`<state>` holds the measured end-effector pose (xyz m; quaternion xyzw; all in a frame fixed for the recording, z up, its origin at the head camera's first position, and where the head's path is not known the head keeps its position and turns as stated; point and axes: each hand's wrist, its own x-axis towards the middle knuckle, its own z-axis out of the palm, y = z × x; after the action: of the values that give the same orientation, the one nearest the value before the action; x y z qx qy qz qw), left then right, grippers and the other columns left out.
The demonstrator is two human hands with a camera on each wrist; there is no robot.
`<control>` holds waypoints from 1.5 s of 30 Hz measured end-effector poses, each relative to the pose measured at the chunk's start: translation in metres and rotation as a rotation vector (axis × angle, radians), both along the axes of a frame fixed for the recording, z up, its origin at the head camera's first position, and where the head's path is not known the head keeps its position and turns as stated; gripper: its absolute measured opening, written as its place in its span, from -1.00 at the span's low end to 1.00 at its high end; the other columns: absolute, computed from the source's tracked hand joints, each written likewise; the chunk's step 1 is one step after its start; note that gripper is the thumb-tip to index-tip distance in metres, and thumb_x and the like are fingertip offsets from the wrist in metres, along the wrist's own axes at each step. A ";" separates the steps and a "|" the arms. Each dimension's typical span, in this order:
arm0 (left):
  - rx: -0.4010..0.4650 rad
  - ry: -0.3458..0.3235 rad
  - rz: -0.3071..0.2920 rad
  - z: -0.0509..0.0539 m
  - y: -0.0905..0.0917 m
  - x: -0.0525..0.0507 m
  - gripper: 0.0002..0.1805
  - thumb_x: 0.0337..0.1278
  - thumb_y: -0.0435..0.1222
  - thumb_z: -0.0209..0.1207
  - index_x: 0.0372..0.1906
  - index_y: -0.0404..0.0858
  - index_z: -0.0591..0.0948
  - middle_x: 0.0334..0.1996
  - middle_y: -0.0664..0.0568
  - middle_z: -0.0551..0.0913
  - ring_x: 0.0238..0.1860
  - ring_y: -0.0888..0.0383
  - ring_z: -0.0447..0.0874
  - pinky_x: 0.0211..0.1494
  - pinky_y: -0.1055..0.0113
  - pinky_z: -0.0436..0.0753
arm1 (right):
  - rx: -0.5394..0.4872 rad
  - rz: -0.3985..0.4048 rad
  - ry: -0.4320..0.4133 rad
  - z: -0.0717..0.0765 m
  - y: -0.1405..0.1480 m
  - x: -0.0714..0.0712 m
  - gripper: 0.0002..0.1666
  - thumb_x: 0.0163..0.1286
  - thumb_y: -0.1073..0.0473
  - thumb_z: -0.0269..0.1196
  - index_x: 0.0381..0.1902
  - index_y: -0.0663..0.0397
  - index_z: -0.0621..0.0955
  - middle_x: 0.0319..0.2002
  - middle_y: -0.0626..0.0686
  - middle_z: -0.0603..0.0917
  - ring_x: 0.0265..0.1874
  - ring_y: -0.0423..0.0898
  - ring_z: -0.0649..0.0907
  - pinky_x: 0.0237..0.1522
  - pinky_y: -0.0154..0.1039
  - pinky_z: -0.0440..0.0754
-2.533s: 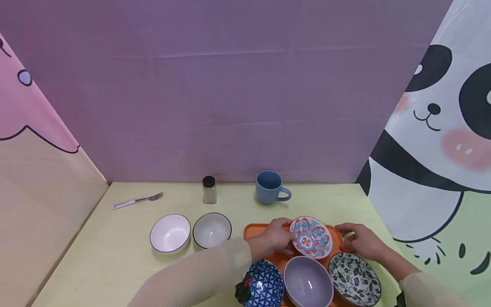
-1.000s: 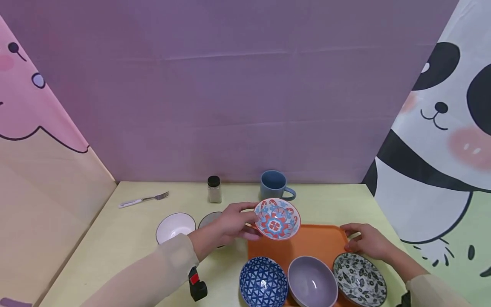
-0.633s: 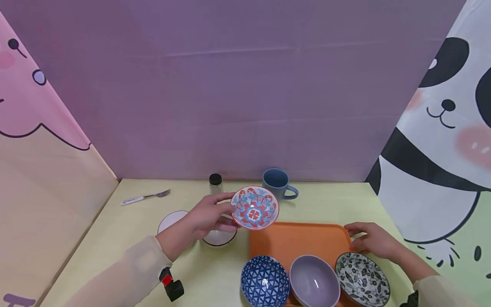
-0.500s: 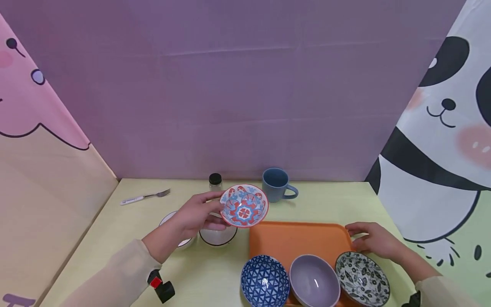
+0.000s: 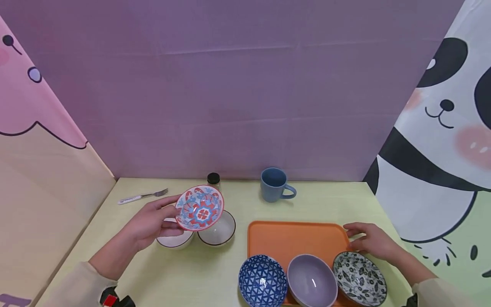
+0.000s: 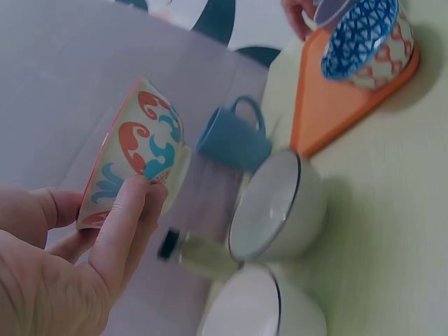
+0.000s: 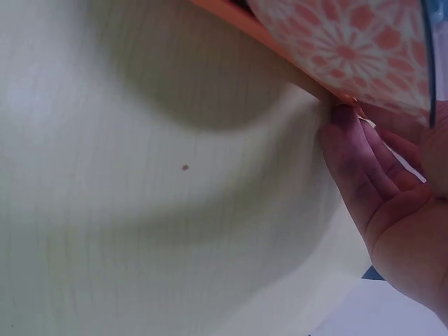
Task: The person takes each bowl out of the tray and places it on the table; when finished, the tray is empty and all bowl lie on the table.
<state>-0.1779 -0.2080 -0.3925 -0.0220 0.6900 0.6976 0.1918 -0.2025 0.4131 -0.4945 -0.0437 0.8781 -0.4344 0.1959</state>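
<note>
My left hand (image 5: 149, 224) holds a small bowl (image 5: 200, 208) with a red and blue pattern by its side, tilted and lifted over the left part of the table. The left wrist view shows the thumb at the rim and the fingers (image 6: 126, 217) under the patterned bowl. At the right edge of the orange tray (image 5: 295, 236), my right hand (image 5: 368, 241) grips the rim with curled fingers. Partly on the tray stand a blue triangle-patterned bowl (image 5: 263, 280), a plain purple bowl (image 5: 312, 280) and a black-and-white leaf-patterned bowl (image 5: 359, 278).
Two white bowls with dark rims, the left one (image 5: 174, 239) and the right one (image 5: 220, 230), stand below the held bowl, partly covered. Behind are a fork (image 5: 142, 196), a black-capped jar (image 5: 213, 179) and a blue mug (image 5: 274, 185). A purple cloth wall (image 5: 245, 106) closes the back.
My left hand has lifted the red-and-blue bowl off the tray and carried it left, past the mug, to above the white bowls. My right hand stays at the tray's edge.
</note>
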 end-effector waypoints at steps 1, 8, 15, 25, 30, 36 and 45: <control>0.001 0.002 0.003 -0.001 -0.007 0.002 -0.33 0.46 -0.39 0.00 0.60 -0.27 0.19 -0.17 -0.05 0.73 -0.20 -0.02 0.83 -0.01 0.10 0.81 | 0.001 -0.007 -0.001 -0.001 0.000 0.001 -0.25 0.31 0.38 0.31 0.39 0.56 0.33 0.09 0.43 0.62 -0.13 0.12 0.77 -0.23 -0.05 0.82; 0.035 -0.004 0.054 -0.008 -0.050 0.007 -0.29 0.50 -0.34 0.07 0.63 -0.27 0.13 -0.18 0.01 0.75 -0.20 0.04 0.84 0.00 0.17 0.80 | 0.019 -0.011 0.005 -0.002 0.002 0.007 -0.28 0.29 0.38 0.33 0.36 0.53 0.38 0.07 0.39 0.63 -0.16 0.10 0.77 -0.25 -0.10 0.82; 0.121 0.005 0.120 -0.017 -0.094 0.012 -0.50 0.54 -0.34 0.07 0.47 -0.08 0.33 -0.15 0.03 0.76 -0.18 0.00 0.85 0.02 0.19 0.80 | 0.020 0.004 0.020 0.002 0.000 0.009 -0.33 0.28 0.39 0.32 0.34 0.49 0.44 0.05 0.35 0.63 -0.18 0.09 0.76 -0.25 -0.11 0.82; 0.144 -0.041 0.211 -0.028 -0.130 0.027 -0.44 0.52 -0.37 0.09 0.47 0.07 0.33 -0.16 0.01 0.76 -0.17 0.00 0.85 0.01 0.16 0.79 | 0.040 0.008 0.027 0.004 -0.002 0.008 -0.32 0.24 0.42 0.32 0.33 0.51 0.44 0.04 0.37 0.62 -0.22 0.07 0.76 -0.30 -0.13 0.80; 0.164 -0.057 0.231 -0.041 -0.142 0.035 -0.60 0.52 -0.40 0.06 0.03 0.27 0.61 -0.17 0.01 0.75 -0.19 -0.02 0.85 -0.01 0.16 0.80 | 0.045 0.026 0.044 0.005 -0.001 0.012 -0.33 0.26 0.41 0.31 0.32 0.53 0.44 0.03 0.39 0.62 -0.25 0.04 0.76 -0.32 -0.17 0.79; 0.168 -0.099 0.237 -0.060 -0.154 0.037 -0.57 0.54 -0.40 0.04 -0.06 0.30 0.65 -0.18 0.00 0.75 -0.19 -0.02 0.85 0.00 0.17 0.80 | 0.053 0.024 0.058 0.004 0.000 0.013 -0.34 0.26 0.42 0.30 0.32 0.51 0.45 0.04 0.39 0.62 -0.26 0.02 0.75 -0.33 -0.19 0.78; 0.151 -0.160 0.260 -0.085 -0.165 0.042 -0.59 0.56 -0.37 0.02 -0.13 0.31 0.63 -0.20 0.01 0.77 -0.18 0.01 0.85 0.01 0.17 0.80 | 0.063 0.007 0.058 0.004 -0.003 0.015 -0.35 0.25 0.43 0.30 0.32 0.48 0.47 0.05 0.39 0.63 -0.27 0.03 0.75 -0.38 -0.18 0.75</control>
<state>-0.1361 -0.3726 -0.4778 -0.1523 0.6096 0.7623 0.1554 -0.1876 0.4101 -0.4900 -0.0531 0.8965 -0.4044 0.1733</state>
